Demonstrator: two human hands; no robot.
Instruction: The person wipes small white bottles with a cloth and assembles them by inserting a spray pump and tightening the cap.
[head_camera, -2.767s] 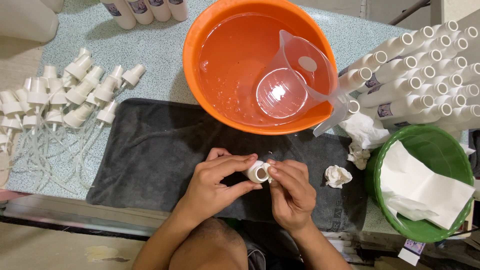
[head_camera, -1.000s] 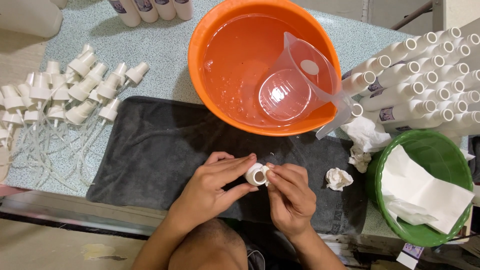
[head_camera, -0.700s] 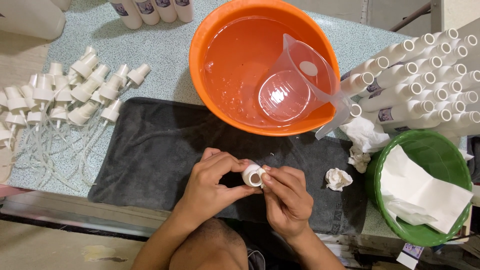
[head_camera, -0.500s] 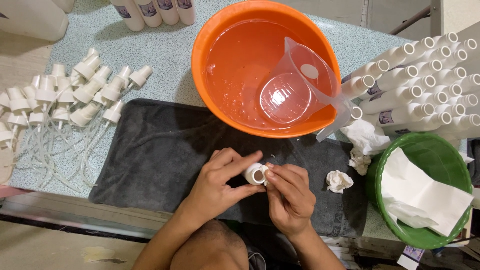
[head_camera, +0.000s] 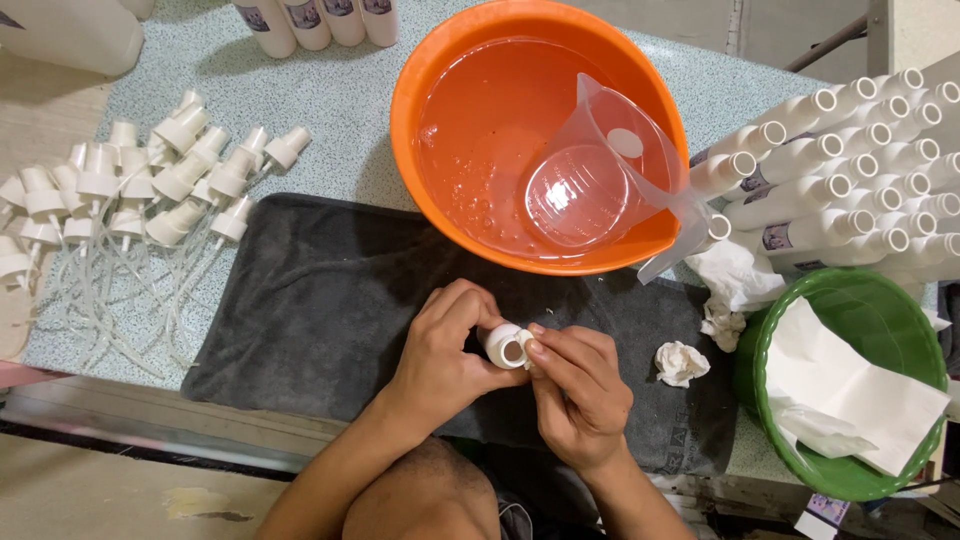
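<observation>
- at the left edge of the frame lies a heap of white plastic spray-pump heads with clear dip tubes (head_camera: 130, 195), spread on the speckled pale-blue tabletop (head_camera: 340, 95); neither of your hands is near them.
- the dark grey cloth mat (head_camera: 300, 300) covers the lower middle of the frame, and your hands work just above it.
- your left hand (head_camera: 440, 345) is clenched around a small white plastic bottle (head_camera: 503, 345), thumb and fingers wrapped on its body, open neck turned toward the camera.
- your right hand (head_camera: 575, 385) pinches at that neck with the fingertips; you look to be wiping or fitting the mouth, though what sits under the fingertips is too small to tell.
- judged from this, the step in hand is work on the bottle's mouth; the next move calls for a steady left hold while the right fingers turn or clear.
- above, the round orange plastic basin (head_camera: 540, 130) holds liquid and a clear plastic measuring jug (head_camera: 600, 170).
- a crumpled white tissue ball (head_camera: 680, 360) lies right of your hands.
- far right: stacked white bottles (head_camera: 850, 190) and a green plastic bowl (head_camera: 850, 480) with paper.
</observation>
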